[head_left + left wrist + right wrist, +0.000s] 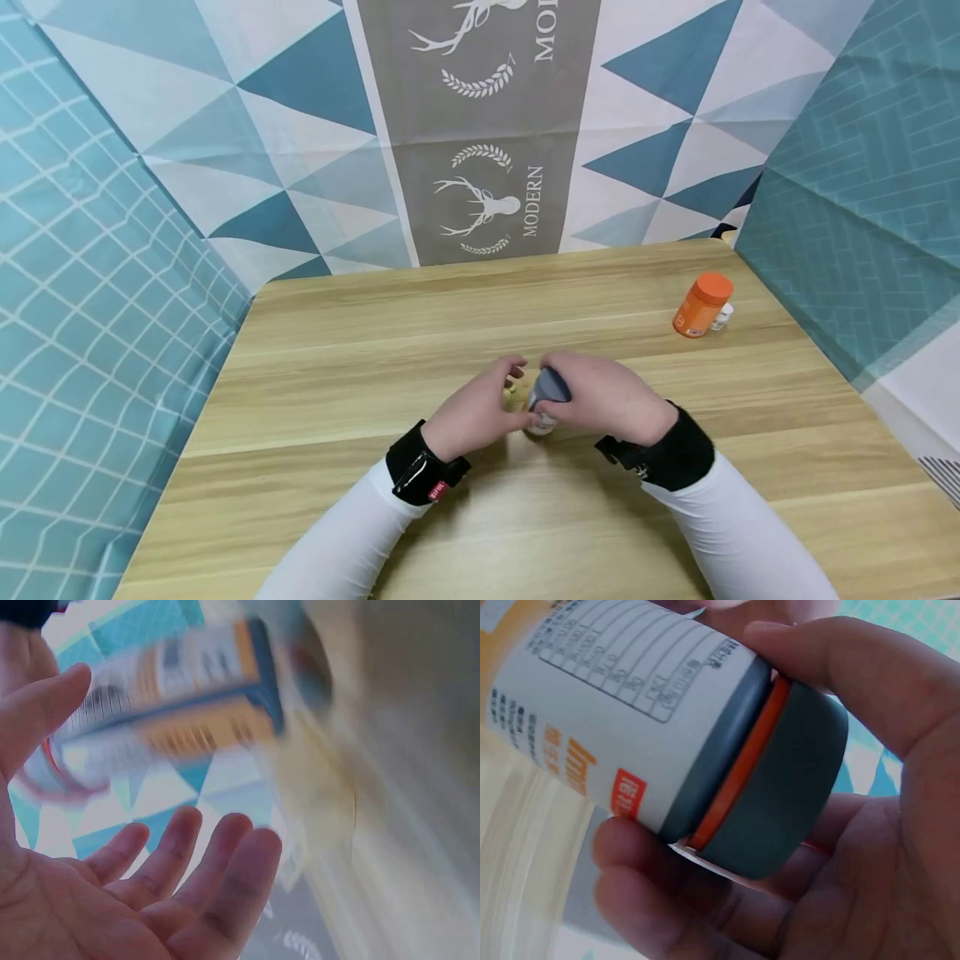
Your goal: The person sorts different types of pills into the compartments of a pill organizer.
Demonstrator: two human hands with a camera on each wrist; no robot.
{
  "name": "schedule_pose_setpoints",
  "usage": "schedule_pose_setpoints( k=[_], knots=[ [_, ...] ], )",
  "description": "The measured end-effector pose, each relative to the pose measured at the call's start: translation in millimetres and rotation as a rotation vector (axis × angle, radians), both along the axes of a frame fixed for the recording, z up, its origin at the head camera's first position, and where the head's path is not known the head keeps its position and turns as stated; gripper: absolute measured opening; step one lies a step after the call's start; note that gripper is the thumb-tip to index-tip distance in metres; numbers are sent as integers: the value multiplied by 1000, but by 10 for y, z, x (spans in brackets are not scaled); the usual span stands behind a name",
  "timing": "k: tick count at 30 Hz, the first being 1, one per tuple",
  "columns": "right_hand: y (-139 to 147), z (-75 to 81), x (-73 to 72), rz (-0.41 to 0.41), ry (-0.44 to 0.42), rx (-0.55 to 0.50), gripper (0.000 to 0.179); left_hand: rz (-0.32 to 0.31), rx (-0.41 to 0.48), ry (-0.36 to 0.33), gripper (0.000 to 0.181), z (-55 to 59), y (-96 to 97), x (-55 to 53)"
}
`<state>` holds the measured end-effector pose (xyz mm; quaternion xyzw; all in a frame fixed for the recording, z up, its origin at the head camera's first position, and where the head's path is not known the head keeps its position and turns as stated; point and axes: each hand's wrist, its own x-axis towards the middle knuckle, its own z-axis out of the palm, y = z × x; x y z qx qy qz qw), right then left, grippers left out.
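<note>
A supplement bottle with a white and orange label (630, 697) and a dark grey lid (780, 780) tilts over the middle of the table. My right hand (603, 396) grips it around the lid end, thumb on one side and fingers curled on the other. Close by, on the bottle's left, my left hand (476, 408) is spread. Its palm faces the bottle (172, 697) in the left wrist view, where motion blurs the label. Just beyond the bottle, partly hidden between the hands, is a yellowish thing (516, 395); its kind is unclear.
An orange jar with an orange lid (702, 304) stands at the right rear of the wooden table (337, 358). Right beside it is a small white bottle (723, 317). Patterned cloth (487, 125) hangs behind the table, with blue cloths at both sides.
</note>
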<state>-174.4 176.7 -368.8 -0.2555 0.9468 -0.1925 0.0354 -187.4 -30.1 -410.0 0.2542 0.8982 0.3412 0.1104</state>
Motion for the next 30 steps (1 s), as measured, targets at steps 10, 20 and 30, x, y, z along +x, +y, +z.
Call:
schedule_pose_setpoints(
  k=[10, 20, 30],
  knots=[
    [928, -59, -345, -259, -26, 75, 42, 72, -118, 111, 84, -38, -182, -262],
    [1329, 29, -759, -342, -20, 231, 57, 52, -210, 128, 92, -162, -172, -391],
    [1335, 37, -898, -355, 46, 331, 58, 44, -258, 125, 91, -178, -187, -416]
  ],
)
